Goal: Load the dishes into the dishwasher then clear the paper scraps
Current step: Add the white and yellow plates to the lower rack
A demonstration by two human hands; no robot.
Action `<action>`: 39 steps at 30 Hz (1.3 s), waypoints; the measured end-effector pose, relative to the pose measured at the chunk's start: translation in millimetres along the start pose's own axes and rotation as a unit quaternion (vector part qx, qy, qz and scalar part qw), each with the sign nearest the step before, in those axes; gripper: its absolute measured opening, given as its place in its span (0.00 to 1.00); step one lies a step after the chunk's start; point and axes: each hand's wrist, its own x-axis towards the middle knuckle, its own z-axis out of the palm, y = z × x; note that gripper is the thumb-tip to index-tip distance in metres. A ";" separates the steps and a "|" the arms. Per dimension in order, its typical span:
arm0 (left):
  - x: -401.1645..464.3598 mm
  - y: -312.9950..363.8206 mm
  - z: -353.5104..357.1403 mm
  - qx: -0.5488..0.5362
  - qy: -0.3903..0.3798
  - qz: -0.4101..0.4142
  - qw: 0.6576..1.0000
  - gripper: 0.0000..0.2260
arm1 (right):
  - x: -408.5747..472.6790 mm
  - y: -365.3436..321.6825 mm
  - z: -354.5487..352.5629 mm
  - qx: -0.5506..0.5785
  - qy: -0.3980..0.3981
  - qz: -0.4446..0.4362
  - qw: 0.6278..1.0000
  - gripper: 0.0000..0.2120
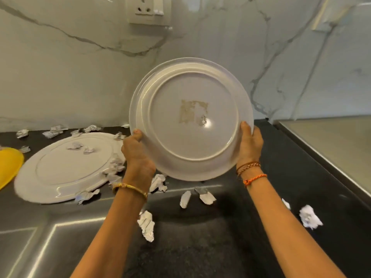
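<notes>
Both hands up off the counter: left hand [134, 149] and right hand [250, 143] each grip the rim of a white plate [190, 119], thumbs on its underside, tilted near upright, base toward me. Old label residue at its centre. Second white plate [64, 169] lies flat on the dark counter [291, 167] among paper scraps [146, 224]. Dishwasher not in sight. Best carried edge-on, grip kept opposite, clear of the wall.
</notes>
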 end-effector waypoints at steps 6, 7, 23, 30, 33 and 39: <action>-40.5 -44.8 39.2 0.040 -0.130 -0.146 0.980 0.16 | -29.8 -33.8 -101.5 -0.034 0.133 -0.031 0.990 0.06; -54.6 -52.8 45.4 0.045 -0.155 -0.164 0.973 0.17 | -35.3 -40.0 -120.2 -0.030 0.161 -0.029 0.986 0.04; -364.6 -205.1 152.0 0.152 -0.427 -0.187 0.871 0.09 | -132.8 -141.3 -485.3 -0.136 0.452 -0.121 0.873 0.15; -471.2 -314.3 163.0 0.293 -0.493 -0.274 0.772 0.13 | -202.2 -123.1 -629.1 -0.187 0.533 0.053 0.823 0.11; -477.4 -355.1 159.6 0.378 -0.499 -0.300 0.720 0.12 | -222.6 -94.2 -663.3 -0.152 0.509 0.169 0.831 0.11; -509.6 -439.7 163.8 0.477 -0.431 -0.450 0.620 0.13 | -247.1 -44.1 -731.3 0.098 0.584 0.267 0.760 0.09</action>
